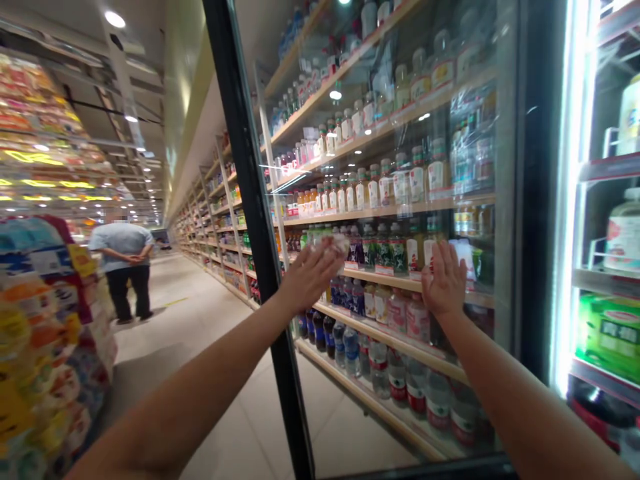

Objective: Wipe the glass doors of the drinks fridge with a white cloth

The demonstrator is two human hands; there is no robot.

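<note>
A glass door (pixel 253 177) with a black frame stands swung out in front of me. My left hand (pixel 311 275) reaches across the frame's edge to the pane, its fingers over a crumpled whitish cloth (pixel 339 246) at the glass. The hand is slightly blurred, and its palm is hidden. Farther right, my right hand (pixel 445 277) lies on the same pane, with its fingers stretched out and nothing in it. Through the glass, and partly mirrored in it, rows of drink bottles (pixel 385 183) show.
At the right edge is a lit cooler (pixel 603 170) with bottles and a green pack (pixel 607 333) on its shelves. Long wooden shelves (pixel 225 230) run along the aisle behind the door. A person (pixel 123 253) stands in the aisle, facing away. A stack of packaged goods (pixel 45 333) is at left.
</note>
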